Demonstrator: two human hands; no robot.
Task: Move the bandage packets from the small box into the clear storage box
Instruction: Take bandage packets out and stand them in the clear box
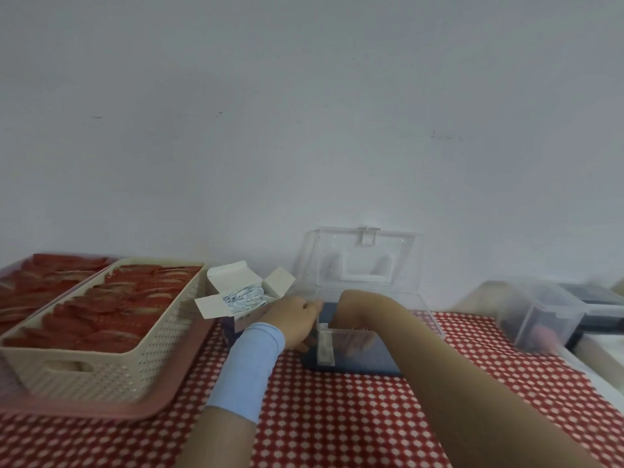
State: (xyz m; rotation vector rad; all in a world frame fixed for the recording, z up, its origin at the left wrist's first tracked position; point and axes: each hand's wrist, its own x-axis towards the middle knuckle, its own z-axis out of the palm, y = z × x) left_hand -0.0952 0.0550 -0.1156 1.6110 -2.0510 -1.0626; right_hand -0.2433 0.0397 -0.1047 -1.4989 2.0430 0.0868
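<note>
The small white cardboard box (248,307) stands open with its flaps spread, and several white bandage packets (243,296) are packed inside. To its right is the clear storage box (422,319), its lid (364,261) raised against the wall. My left hand (292,319), with a blue band on the wrist, is between the two boxes and grips the clear box's left wall, thumb at the rim. My right hand (354,339) reaches down inside the clear box and shows only as a blur through the front wall. One white packet (326,347) stands against that wall beside it.
A cream perforated basket (101,373) full of red packets sits on a pink tray (101,412) at the left. More red packets (50,275) lie behind it. Other clear and dark containers (540,315) stand at the right. A red patterned cloth (337,417) covers the table.
</note>
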